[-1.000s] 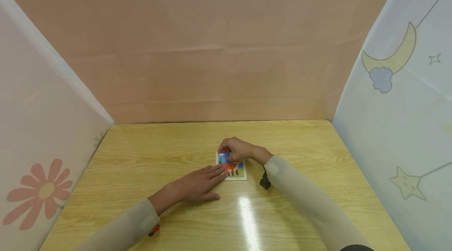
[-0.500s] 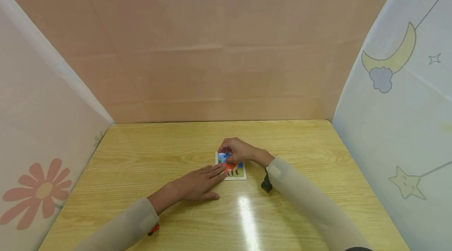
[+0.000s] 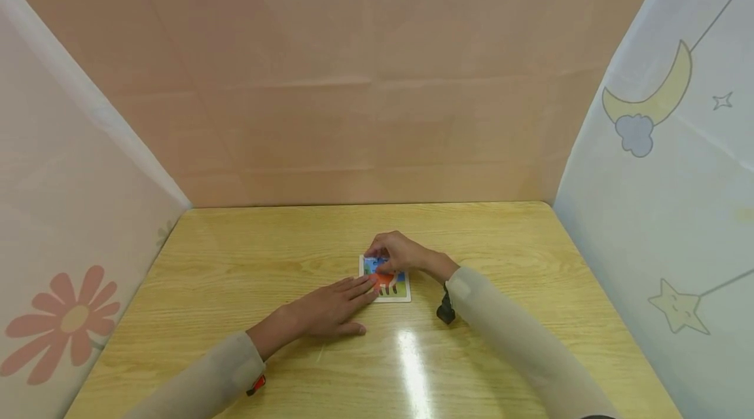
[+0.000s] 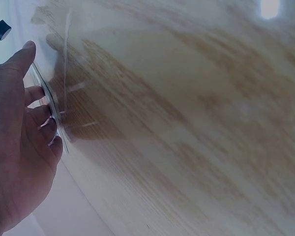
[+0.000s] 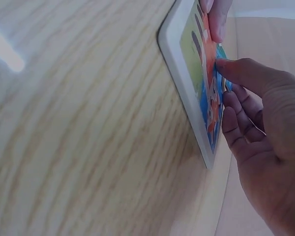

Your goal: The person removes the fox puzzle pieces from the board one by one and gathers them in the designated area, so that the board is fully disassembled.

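A small jigsaw puzzle (image 3: 402, 288) with a white border lies flat on the table, showing an orange animal on blue and green. My left hand (image 3: 336, 308) is laid flat, its straight fingertips resting on the puzzle's left side. Over the upper part bends my right hand (image 3: 397, 252), fingers curled. The right wrist view shows its thumb and fingers pinching a blue puzzle piece (image 5: 227, 84) at the picture's surface; the hand partly covers that piece. In the left wrist view, the left hand (image 4: 19, 132) touches the puzzle's edge.
The wooden table (image 3: 247, 242) ends at a tan back wall (image 3: 371, 111). Printed cloth walls stand on both sides, with a flower (image 3: 73, 319) at left and a moon (image 3: 654, 101) at right. A bright reflection lies in front of the puzzle.
My right hand shifts slightly while staying over the upper puzzle, and a darker blue patch shows beside its fingers. The left hand and the puzzle stay practically in place.
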`<move>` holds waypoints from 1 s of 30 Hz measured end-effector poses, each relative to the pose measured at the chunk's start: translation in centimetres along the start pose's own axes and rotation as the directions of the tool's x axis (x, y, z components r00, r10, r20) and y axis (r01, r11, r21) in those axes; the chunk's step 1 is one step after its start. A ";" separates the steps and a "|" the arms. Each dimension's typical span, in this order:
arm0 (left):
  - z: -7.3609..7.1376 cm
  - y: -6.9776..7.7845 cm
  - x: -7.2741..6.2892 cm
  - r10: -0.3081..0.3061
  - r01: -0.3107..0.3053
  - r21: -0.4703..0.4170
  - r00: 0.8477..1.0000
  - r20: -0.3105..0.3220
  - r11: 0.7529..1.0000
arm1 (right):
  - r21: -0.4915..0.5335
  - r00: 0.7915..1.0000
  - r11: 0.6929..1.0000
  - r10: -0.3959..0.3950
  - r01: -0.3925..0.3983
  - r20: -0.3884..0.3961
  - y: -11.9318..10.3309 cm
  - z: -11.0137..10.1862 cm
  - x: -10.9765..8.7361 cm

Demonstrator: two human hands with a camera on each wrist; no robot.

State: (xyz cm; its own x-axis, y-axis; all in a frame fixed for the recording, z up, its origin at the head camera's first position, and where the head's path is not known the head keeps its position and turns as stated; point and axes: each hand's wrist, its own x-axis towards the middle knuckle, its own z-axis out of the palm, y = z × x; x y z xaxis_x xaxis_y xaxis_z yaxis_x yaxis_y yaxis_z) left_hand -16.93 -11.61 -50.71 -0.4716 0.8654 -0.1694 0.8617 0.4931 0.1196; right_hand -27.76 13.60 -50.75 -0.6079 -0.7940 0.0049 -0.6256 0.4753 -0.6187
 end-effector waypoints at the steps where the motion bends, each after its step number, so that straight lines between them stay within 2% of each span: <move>1: 0.1 0.0 0.0 -0.002 0.002 0.002 1.000 0.002 1.000 | -0.004 1.000 1.000 -0.004 0.004 -0.003 0.0 0.0 0.0; 12: 0.2 0.0 -0.1 -0.014 0.014 0.009 1.000 0.012 1.000 | -0.049 0.998 0.998 -0.034 0.031 -0.047 0.3 0.4 -0.1; 30: 0.2 0.2 -0.1 -0.007 0.007 0.033 1.000 0.000 0.999 | -0.060 0.992 0.998 -0.043 0.036 -0.121 0.3 0.6 -0.4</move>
State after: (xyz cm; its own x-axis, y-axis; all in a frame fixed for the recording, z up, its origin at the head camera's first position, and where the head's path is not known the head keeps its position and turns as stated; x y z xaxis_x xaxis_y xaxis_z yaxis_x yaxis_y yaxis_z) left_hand -16.70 -11.64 -50.87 -0.4775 0.8620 -0.1700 0.8641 0.4958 0.0865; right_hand -27.35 13.83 -51.41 -0.6349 -0.7621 0.1267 -0.6754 0.4680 -0.5699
